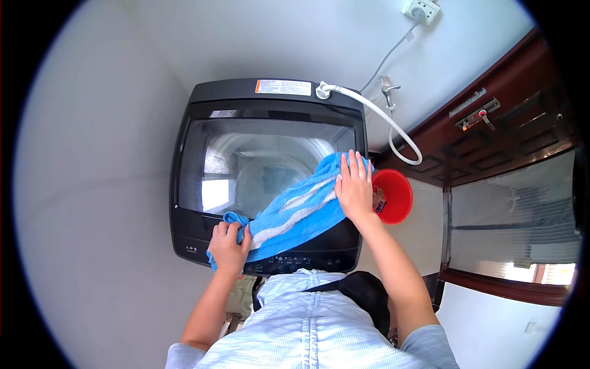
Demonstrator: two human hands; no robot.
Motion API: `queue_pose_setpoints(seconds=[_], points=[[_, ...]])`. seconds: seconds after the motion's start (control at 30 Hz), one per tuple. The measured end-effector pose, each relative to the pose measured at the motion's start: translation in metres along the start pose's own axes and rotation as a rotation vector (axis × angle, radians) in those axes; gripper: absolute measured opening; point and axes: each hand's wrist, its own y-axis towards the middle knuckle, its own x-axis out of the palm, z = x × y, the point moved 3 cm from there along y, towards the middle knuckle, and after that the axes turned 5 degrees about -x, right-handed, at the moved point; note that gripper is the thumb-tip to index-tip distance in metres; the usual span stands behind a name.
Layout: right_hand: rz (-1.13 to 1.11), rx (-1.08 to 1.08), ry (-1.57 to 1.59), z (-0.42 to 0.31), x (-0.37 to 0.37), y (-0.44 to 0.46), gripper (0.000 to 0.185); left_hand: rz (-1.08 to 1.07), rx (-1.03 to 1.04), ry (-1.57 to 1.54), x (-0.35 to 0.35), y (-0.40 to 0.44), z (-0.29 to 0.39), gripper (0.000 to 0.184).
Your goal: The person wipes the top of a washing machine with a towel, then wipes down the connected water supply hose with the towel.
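A blue towel (307,212) with white stripes stretches diagonally over the closed lid of a black top-loading washing machine (212,253). At its near left end, my left hand (228,247) has its fingers curled around a bunched part of the cloth. My right hand (355,190) rests on the far right end with the fingers stretched out flat over the fabric. Under the towel, the see-through lid (246,132) shows part of the drum. The towel covers part of the front control panel (292,264).
A red bucket (398,195) with something packaged inside stands right of the machine. A white hose (399,132) runs from the machine's back to a wall tap (387,89). A cord leads to a socket (421,9). A dark red door (504,138) stands at right.
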Motion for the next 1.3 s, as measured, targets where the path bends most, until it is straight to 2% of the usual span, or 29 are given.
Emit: queue_pose_setpoints(seconds=[0.17,0.27,0.33,0.53,0.63,0.67,0.77,0.87,0.93,1.0,1.03,1.07,1.13,1.17,1.3], points=[[0.019,-0.029,0.053,0.0,-0.009,-0.01,0.054,0.028,0.001,-0.002,-0.002,-0.001,0.005,0.017],[-0.012,-0.132,0.097,-0.007,-0.019,-0.042,0.051,0.024,-0.003,0.0,-0.003,-0.001,0.004,0.017],[-0.092,-0.191,0.149,-0.009,-0.023,-0.065,0.047,0.017,0.018,-0.011,-0.003,-0.002,0.003,0.017],[-0.073,-0.237,0.337,-0.007,-0.049,-0.111,0.031,0.005,0.041,-0.011,-0.007,-0.006,0.006,0.017],[-0.13,-0.13,0.617,0.006,-0.064,-0.119,0.025,-0.045,0.119,-0.081,-0.007,-0.01,0.005,0.017],[-0.134,-0.131,0.617,0.005,-0.069,-0.119,0.025,-0.047,0.116,-0.081,-0.01,-0.013,0.006,0.017],[0.145,-0.011,0.519,0.009,-0.089,-0.105,0.027,-0.122,0.23,-0.195,-0.013,-0.024,0.011,0.018],[0.22,-0.046,0.548,0.007,-0.09,-0.09,0.024,-0.169,0.283,-0.24,-0.013,-0.032,0.02,0.019],[0.163,-0.013,0.622,0.006,-0.069,-0.09,0.028,-0.203,0.296,-0.256,-0.009,-0.036,0.019,0.019],[0.39,0.389,0.699,0.005,-0.053,-0.09,0.035,-0.226,0.26,-0.276,-0.004,-0.036,0.016,0.017],[0.311,0.495,0.681,0.009,-0.038,-0.094,0.048,-0.216,0.241,-0.297,-0.004,-0.035,0.017,0.019],[0.31,0.495,0.679,0.008,-0.027,-0.098,0.048,-0.217,0.24,-0.3,-0.003,-0.036,0.017,0.019],[0.137,0.56,0.757,-0.004,-0.004,-0.101,0.059,-0.147,0.197,-0.355,0.0,-0.036,0.014,0.026],[0.101,0.532,0.626,-0.01,-0.001,-0.102,0.064,-0.145,0.193,-0.358,0.001,-0.036,0.013,0.026],[0.161,0.442,0.551,-0.002,0.002,-0.094,0.059,-0.164,0.167,-0.352,0.005,-0.034,0.012,0.033]])
